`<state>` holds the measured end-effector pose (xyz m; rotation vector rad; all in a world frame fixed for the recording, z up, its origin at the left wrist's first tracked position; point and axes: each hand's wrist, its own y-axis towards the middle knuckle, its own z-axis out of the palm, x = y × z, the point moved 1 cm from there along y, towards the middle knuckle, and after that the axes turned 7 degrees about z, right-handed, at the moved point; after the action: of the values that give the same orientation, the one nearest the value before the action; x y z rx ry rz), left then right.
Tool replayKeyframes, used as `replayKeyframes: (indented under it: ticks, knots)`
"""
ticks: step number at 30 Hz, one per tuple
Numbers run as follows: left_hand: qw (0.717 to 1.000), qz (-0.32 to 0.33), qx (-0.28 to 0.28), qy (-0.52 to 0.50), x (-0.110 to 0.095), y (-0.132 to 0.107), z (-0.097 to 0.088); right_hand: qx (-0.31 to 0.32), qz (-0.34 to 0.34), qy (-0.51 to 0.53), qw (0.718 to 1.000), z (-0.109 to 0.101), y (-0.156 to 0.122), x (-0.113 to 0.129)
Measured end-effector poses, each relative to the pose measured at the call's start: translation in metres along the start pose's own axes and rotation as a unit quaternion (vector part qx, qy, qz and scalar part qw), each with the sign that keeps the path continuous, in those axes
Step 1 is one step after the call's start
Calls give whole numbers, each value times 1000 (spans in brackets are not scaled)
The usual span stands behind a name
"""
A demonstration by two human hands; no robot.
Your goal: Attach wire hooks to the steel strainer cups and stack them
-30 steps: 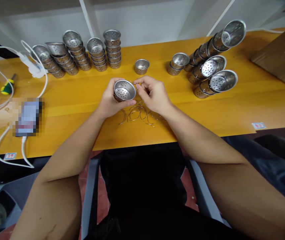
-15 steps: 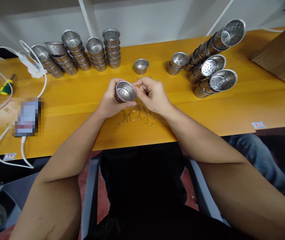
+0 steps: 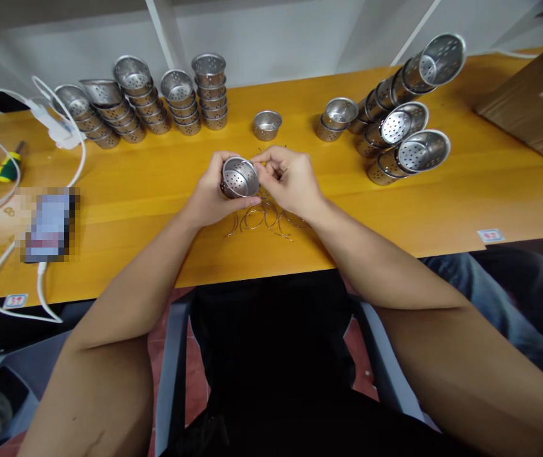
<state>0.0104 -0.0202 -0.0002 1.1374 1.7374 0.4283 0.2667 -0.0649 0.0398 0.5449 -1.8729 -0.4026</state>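
Note:
My left hand (image 3: 210,195) is wrapped round a small perforated steel strainer cup (image 3: 241,178), its open mouth tilted up towards me. At the cup's right rim, my right hand (image 3: 290,179) has thumb and forefinger pinched together. Whatever lies between those fingertips is too small to make out. Below the hands, several thin curved wire pieces (image 3: 254,219) lie loose on the table, partly covered by my right hand. A single strainer cup (image 3: 267,125) stands upright just beyond my hands.
Stacks of strainer cups (image 3: 214,95) line the back left of the wooden table (image 3: 133,247). More stacks (image 3: 407,152) lean at the right, beside a short stack (image 3: 338,117). A cardboard box (image 3: 531,105), a cabled phone (image 3: 50,225) and a screwdriver (image 3: 9,166) lie farther out.
The view has shifted very slightly. Both hands keep almost the same hold at the cup, and nothing on the table has visibly moved.

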Motion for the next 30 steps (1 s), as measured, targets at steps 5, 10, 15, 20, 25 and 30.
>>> replayKeyframes:
  ticks: [5,10,15,20,25,30]
  knots:
    - [999,-15,25,-14,-11,3,3,-10,7,13,1000,7,-3,4]
    - [998,-66,2,-7,-26,2,11,5,11,85,996,15,-3,10]
    - [993,-89,-11,-72,-28,5,12,38,29,145,988,8,4,16]
    - [975,-142,-41,-166,-21,8,9,129,37,197,971,-6,10,21]
    - [972,-145,-23,-186,-14,4,10,142,55,219,964,-5,12,19]
    - [990,-80,-12,-113,-2,-3,13,123,89,182,971,-3,13,14]
